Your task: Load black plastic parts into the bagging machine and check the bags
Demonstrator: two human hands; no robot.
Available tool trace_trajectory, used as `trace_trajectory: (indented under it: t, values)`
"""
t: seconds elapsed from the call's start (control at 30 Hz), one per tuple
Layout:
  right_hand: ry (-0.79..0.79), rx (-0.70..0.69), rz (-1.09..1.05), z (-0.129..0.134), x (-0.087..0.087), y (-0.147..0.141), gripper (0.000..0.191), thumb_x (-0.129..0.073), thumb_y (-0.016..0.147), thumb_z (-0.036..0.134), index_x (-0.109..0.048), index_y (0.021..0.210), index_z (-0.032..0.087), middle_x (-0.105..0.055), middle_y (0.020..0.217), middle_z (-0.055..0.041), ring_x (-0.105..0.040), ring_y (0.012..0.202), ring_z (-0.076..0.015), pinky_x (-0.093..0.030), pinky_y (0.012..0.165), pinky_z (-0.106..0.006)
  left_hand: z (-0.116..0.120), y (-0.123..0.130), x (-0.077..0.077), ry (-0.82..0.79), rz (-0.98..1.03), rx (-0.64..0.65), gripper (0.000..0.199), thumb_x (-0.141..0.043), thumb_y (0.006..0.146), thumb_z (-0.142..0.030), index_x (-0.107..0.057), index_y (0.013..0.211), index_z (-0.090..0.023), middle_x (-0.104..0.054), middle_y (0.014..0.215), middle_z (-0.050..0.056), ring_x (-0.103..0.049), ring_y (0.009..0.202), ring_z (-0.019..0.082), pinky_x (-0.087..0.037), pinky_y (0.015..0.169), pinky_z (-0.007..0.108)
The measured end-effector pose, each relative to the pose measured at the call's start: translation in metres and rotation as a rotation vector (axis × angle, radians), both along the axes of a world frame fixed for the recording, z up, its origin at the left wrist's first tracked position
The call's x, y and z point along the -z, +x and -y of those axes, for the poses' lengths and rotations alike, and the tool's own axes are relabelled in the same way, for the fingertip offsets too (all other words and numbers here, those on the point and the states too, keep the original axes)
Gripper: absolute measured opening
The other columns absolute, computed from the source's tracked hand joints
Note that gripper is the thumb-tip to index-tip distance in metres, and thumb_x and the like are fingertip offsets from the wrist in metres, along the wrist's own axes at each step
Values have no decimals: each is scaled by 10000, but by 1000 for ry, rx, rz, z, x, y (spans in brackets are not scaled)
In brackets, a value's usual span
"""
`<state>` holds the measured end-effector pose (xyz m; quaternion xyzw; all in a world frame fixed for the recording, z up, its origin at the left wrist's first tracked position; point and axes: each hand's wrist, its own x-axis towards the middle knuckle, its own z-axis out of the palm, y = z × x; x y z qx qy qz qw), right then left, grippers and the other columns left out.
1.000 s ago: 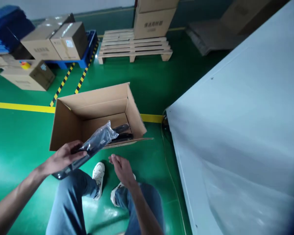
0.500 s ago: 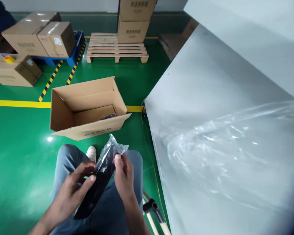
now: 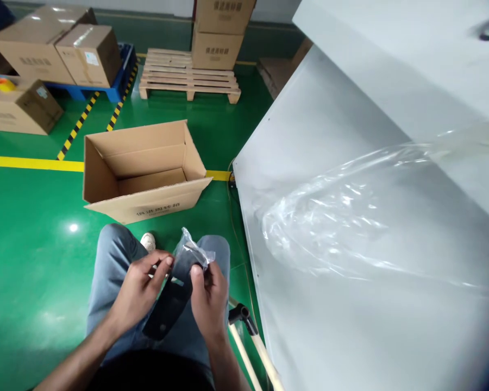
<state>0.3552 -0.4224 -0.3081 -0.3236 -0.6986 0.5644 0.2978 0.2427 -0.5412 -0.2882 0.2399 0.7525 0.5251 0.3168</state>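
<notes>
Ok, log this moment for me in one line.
left hand: pinching at bagged dark part | right hand: gripping its bagged upper end | open carton: on floor ahead

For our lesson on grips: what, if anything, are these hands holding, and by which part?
A dark, flat part in clear plastic wrap. The left hand and right hand pinch its upper end, one at each side.

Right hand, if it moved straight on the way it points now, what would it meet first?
Beyond the bagged black piece it holds, the right hand would probably meet the open carton at its near wall, though depth is unclear and it might pass above.
</notes>
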Motion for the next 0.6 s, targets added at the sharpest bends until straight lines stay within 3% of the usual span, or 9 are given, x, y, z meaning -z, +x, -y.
trace_trajectory:
  t: [0.23,0.33,0.43,0.5,0.6]
  values:
    - [-73,-43,-10,-2,13,14,391,-544,1022,530,-666,802,231,-592,643,-9,-503,579,-166,-466,531,-290,-4,-1,-5,-6,-96,33,357,-467,1084,-473,-593,870,-216,-587,782,-25,-544,748,143,-436,747,272]
    - [-146,-28,-43,-4,24,14,448,-526,1021,595,-695,825,230,-652,705,-41,-570,648,-193,-518,596,-317,-12,-6,-11,23,-104,70,343,-481,1081,-454,-597,861,-218,-580,783,-25,-536,744,142,-432,737,272]
    - [-168,120,-56,-4,29,13,469,-507,1026,624,-715,936,213,-717,827,-73,-636,752,-216,-562,697,-345,-14,-9,-20,50,-217,-1,250,-536,1067,-404,-648,941,-219,-655,882,-3,-597,834,148,-455,799,269]
    - [-126,267,-17,-6,30,14,470,-500,1030,624,-689,904,212,-702,807,-61,-621,742,-208,-555,699,-344,-4,-7,-24,80,-427,-138,170,-590,1042,-338,-666,945,-219,-678,908,9,-618,862,151,-464,821,271]
    - [-106,478,39,-10,32,20,463,-510,1026,624,-619,808,231,-640,709,-21,-575,670,-187,-532,662,-329,22,8,-20,197,-706,-260,233,-633,998,-240,-641,768,-212,-604,700,-12,-546,644,133,-427,650,268]
